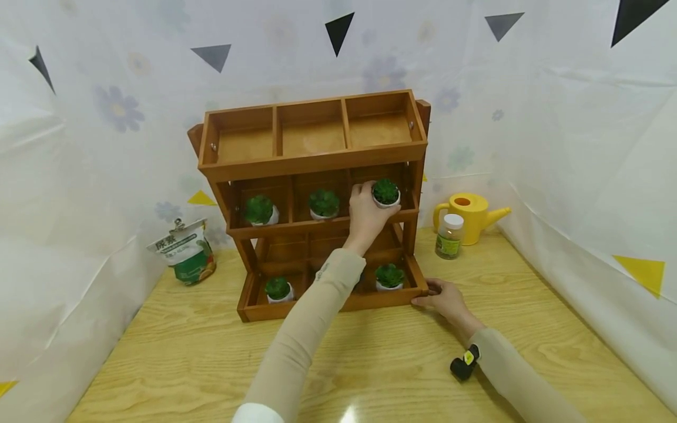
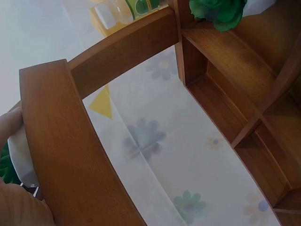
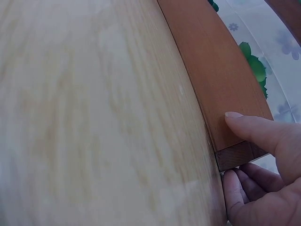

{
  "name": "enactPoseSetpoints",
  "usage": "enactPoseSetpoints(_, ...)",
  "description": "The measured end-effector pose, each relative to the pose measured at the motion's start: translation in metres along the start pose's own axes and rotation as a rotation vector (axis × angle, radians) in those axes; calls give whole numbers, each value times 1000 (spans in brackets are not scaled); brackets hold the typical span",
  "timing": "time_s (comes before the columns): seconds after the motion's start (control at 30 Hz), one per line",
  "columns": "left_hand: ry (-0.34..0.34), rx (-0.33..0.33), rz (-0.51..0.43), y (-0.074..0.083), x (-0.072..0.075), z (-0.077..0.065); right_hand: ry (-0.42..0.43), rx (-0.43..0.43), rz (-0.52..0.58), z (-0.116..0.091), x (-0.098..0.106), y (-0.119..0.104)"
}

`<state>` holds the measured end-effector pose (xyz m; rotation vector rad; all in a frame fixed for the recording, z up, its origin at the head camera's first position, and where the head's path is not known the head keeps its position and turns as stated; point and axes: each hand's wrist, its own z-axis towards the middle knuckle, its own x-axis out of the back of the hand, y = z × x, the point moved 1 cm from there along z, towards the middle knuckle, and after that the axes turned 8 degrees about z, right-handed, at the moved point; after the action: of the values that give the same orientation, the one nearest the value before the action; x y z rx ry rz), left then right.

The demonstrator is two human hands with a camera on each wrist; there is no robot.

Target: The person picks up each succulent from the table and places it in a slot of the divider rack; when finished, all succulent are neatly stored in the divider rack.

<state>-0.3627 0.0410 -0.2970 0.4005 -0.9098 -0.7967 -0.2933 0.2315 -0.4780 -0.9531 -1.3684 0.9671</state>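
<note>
My left hand [image 1: 366, 216] pinches a small potted succulent [image 1: 386, 192] by its white pot, at the right compartment of the middle tier of a wooden shelf [image 1: 312, 161]. In the left wrist view, part of that white pot [image 2: 21, 157] shows behind a wooden rail, between thumb and fingers. My right hand [image 1: 443, 301] grips the lower right front corner of the shelf, thumb on the front board [image 3: 218, 89] and fingers curled at its end. Two more succulents stand on the middle tier, left [image 1: 260, 210] and centre [image 1: 324, 203].
On the bottom tier stand succulents at left [image 1: 278, 289] and right [image 1: 389, 277]; my left sleeve hides its middle. A yellow watering can [image 1: 478, 218] and a lidded jar [image 1: 449, 237] are right of the shelf. A clipped bag [image 1: 190, 254] stands left. White sheeting encloses the table [image 1: 381, 364].
</note>
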Motion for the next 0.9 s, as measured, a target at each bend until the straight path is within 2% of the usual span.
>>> enactPoseSetpoints(0.33, -44, 43, 59, 2, -1, 2, 7, 9, -20, 0, 0, 1)
enactPoseSetpoints(0.9, -56, 46, 158, 5, -2, 4, 13, 7, -18, -1, -1, -1)
